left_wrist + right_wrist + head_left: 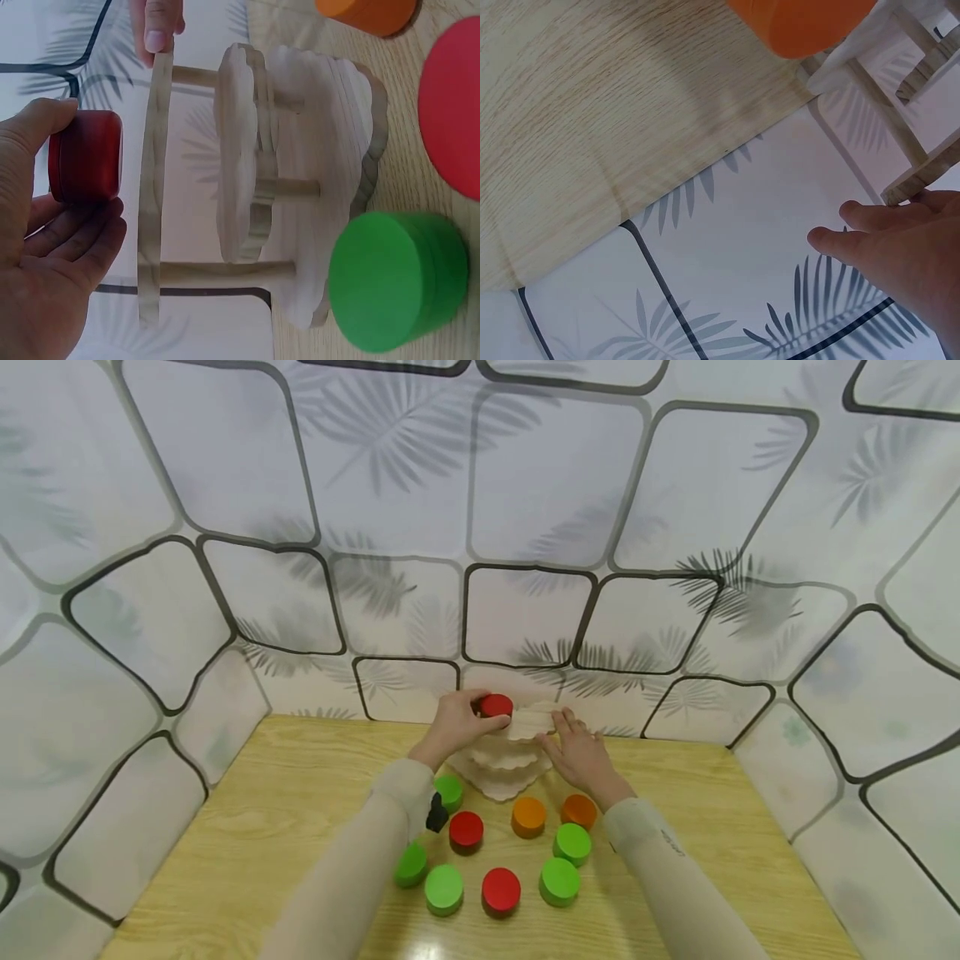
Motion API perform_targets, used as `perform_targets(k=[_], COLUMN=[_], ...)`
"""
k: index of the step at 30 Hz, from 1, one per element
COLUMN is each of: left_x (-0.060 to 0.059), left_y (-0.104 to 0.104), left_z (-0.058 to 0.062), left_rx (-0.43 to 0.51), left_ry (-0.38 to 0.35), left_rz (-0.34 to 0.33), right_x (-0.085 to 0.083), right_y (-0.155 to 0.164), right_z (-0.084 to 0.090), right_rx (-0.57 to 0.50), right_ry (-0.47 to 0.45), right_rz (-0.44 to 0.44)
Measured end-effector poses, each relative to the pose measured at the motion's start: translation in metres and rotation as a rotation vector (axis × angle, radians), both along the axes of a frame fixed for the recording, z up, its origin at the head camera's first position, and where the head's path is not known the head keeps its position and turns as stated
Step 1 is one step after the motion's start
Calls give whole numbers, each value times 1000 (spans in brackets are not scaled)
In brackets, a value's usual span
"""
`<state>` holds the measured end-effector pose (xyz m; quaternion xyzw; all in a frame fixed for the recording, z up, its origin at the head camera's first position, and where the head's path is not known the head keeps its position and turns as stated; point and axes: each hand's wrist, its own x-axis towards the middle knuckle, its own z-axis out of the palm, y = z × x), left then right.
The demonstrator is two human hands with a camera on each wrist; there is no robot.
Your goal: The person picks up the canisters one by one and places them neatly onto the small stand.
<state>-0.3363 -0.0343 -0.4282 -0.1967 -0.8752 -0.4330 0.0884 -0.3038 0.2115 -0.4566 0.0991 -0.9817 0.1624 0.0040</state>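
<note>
My left hand grips a red round block between thumb and fingers. In the left wrist view that red block is a little above the top board, with a gap between them. The pale wooden tiered stand has scalloped boards joined by round posts and stands against the back wall. My right hand touches the right edge of its top board, fingers fairly straight. In the right wrist view the right hand meets the board's end; part of the hand is out of frame.
In front of the stand are several round blocks: green, red and orange. A green block lies close to the stand's base. The light wooden table ends at a patterned wall covering behind and on both sides.
</note>
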Motion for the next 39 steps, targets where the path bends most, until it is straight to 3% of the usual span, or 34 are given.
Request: perform_targets(k=[10,22,35,39], left_x=[-7,-15,-20,-21], left_y=[25,49,58,60], left_z=[3,-2,2,4], left_rx=[-1,-61,-86,-122], left_ry=[-71,-49,-98,-79], left_rz=[-39,-87,-74,-73], right_x=[-1,1,0,-1], right_y=[4,5,0,0], right_z=[-2,-1,-2,-2], right_rx=[12,6,6,4], right_ry=[5,10,8,2], right_rz=[-8,-13,-11,-15])
